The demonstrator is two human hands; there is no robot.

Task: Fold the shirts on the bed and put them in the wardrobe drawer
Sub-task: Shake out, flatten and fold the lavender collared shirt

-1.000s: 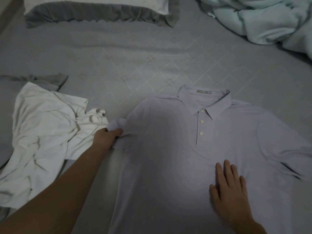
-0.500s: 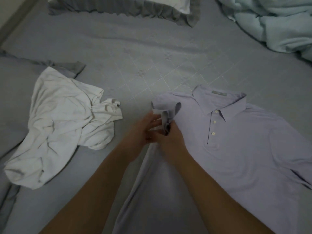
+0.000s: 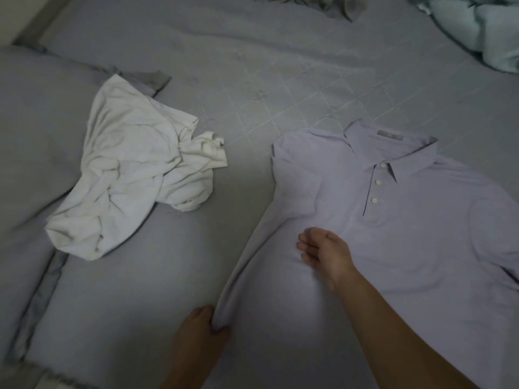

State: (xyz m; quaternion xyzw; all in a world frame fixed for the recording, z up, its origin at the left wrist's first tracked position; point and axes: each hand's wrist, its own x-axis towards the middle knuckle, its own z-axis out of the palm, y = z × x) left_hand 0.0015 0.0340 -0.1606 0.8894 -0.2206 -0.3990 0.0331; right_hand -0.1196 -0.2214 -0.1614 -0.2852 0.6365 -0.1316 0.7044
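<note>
Lilac polo shirt (image 3: 407, 234) lies flat on the bed (image 3: 252, 66), 3 o'clock. Left hand (image 3: 202, 332) grip pinches its folded left edge; right hand (image 3: 325, 251) rests open on chest. White shirt (image 3: 132, 175) crumpled at 9 o'clock.

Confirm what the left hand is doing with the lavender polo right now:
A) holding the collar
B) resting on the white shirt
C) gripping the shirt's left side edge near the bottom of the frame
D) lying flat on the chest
C: the left hand has its fingers curled round the side edge of the lavender polo, while the right hand lies on the shirt's front.
</note>
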